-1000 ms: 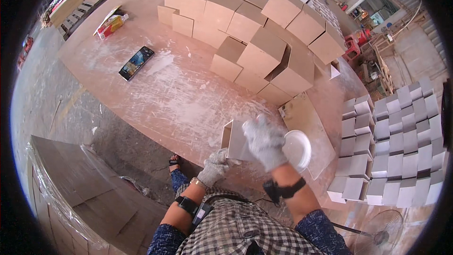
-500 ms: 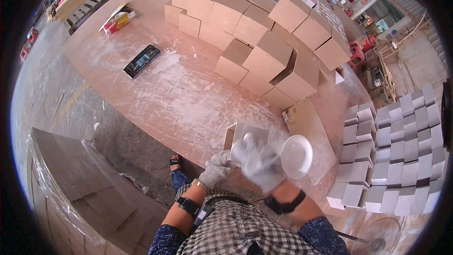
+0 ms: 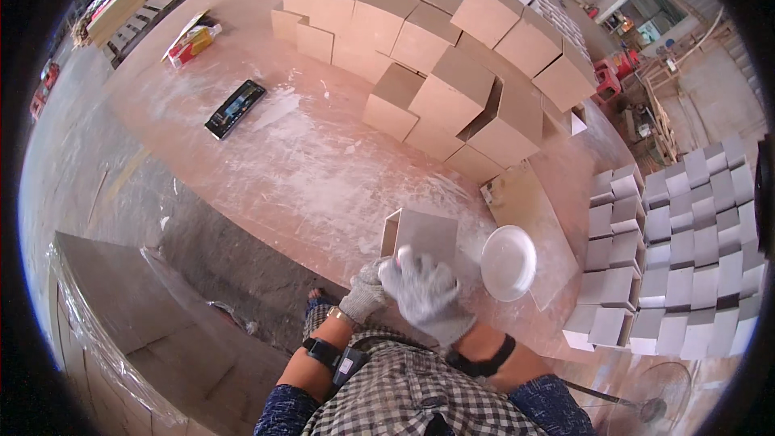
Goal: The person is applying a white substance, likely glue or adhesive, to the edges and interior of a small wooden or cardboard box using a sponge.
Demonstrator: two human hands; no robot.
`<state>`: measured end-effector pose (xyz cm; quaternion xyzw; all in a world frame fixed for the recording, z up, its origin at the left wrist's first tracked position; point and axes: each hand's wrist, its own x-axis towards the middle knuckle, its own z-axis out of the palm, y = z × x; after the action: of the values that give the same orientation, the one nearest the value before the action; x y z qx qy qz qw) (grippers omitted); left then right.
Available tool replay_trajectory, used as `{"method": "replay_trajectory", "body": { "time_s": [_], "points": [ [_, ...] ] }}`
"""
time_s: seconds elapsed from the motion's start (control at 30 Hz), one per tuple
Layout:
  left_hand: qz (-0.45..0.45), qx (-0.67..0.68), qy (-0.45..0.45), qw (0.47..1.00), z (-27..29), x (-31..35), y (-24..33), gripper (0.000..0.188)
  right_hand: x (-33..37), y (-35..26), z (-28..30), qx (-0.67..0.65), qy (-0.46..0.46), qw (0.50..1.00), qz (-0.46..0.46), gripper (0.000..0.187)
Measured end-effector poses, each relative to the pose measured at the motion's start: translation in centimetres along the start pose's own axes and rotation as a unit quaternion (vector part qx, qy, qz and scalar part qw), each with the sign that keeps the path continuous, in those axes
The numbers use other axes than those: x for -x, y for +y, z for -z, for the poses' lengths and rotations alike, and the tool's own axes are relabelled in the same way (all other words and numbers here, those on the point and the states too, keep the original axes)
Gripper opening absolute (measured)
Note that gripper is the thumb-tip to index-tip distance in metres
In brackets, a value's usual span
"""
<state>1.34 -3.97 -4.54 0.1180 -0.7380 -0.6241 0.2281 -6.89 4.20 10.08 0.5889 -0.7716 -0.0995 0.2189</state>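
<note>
A small open box (image 3: 421,234) of grey-brown board lies on the near edge of the big brown worktable (image 3: 266,153). My left hand (image 3: 365,295), in a grey knit glove, grips the box's near left corner. My right hand (image 3: 428,295), also gloved, is curled over the box's near edge, blurred, with a pale spot at its fingertips. Whether it holds anything is unclear. A round white bowl (image 3: 508,262) sits just right of the box on a flat board (image 3: 529,210).
Many brown board boxes (image 3: 452,89) are stacked across the far half of the table. A black flat device (image 3: 235,108) and a coloured packet (image 3: 192,42) lie at the left. Grey boxes (image 3: 678,250) are piled at the right. A wrapped board stack (image 3: 121,315) stands lower left.
My right hand has come down from above the box to its near edge, close to my left hand. The left hand has kept its grip on the corner.
</note>
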Motion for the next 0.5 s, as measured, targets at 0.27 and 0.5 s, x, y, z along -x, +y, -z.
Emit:
{"method": "replay_trajectory", "body": {
  "time_s": [0.27, 0.5],
  "points": [
    [-0.022, 0.011, -0.121, 0.992, 1.0, -1.0, -1.2, 0.030, -3.1, 6.3, -3.7, -0.107, 0.191, 0.974, 0.067, 0.018],
    [0.262, 0.035, -0.128, 0.956, 1.8, -0.4, 0.4, 0.037, -2.3, 0.5, -0.6, 0.012, -0.062, 0.997, -0.039, 0.021]
  ]
}}
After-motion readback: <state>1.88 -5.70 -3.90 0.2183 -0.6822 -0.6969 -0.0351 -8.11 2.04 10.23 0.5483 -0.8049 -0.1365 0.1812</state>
